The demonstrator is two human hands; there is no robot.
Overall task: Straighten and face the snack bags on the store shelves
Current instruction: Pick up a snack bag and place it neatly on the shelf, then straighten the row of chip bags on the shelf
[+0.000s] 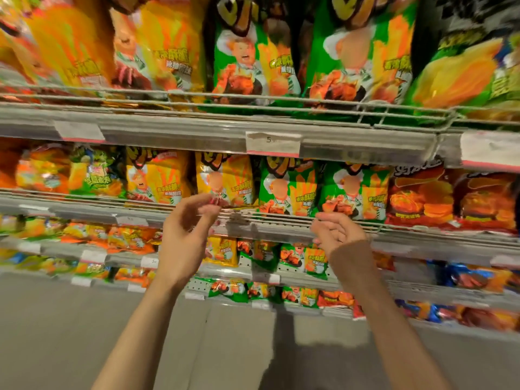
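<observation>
Head cam view, pretty blurry. Both hands are up in front of the second shelf (281, 220) from the top. The left hand (185, 235) has its fingers (208, 211) loosely curled, tips close to the bottom edge of a yellow snack bag (225, 180); can't tell if it's actually pinching the bag or just hovering at it. The right hand (337, 235) is relaxed with its fingers fairly wide, holding nothing, just below a green snack bag (351, 190) that stands upright at the shelf's wire rail. Another green bag (287, 187) sits between those two, facing out. Bigger green bags (253, 57) line the top shelf above a white price tag (273, 142). More small bags fill the lower shelves.
</observation>
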